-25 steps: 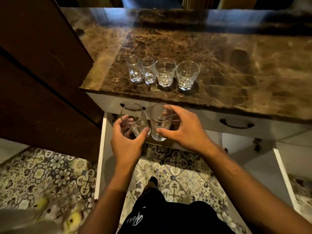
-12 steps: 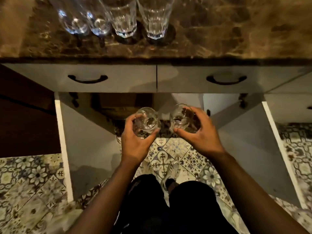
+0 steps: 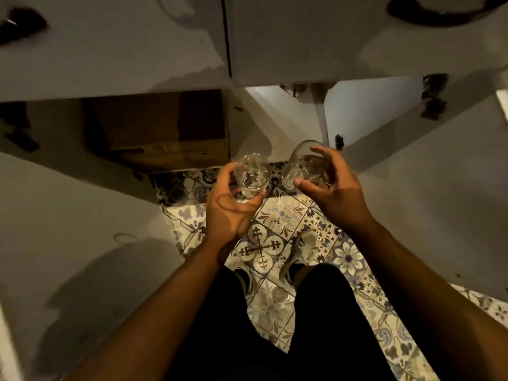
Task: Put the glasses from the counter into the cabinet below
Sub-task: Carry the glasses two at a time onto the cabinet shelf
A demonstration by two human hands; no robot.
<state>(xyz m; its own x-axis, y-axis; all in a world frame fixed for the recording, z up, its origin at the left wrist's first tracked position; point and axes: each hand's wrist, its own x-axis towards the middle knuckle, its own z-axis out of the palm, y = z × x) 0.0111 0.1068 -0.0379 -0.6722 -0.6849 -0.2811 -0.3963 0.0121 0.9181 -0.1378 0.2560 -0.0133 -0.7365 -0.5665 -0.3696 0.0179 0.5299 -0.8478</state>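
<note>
Glass in each hand, mid-frame over the tiles [image 3: 277,215]: my left hand [image 3: 228,207] grips one glass [image 3: 251,174], right hand [image 3: 332,193] grips the other [image 3: 302,163]. Carry step, I reckon. Next: reach lower into the open cabinet [image 3: 288,116] at upper centre, set both upright. A box [image 3: 165,133] sits inside, upper left.

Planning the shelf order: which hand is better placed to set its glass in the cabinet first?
Probably the right hand: its glass sits nearer the cabinet's white opening. The left hand holds its glass slightly farther back.
</note>
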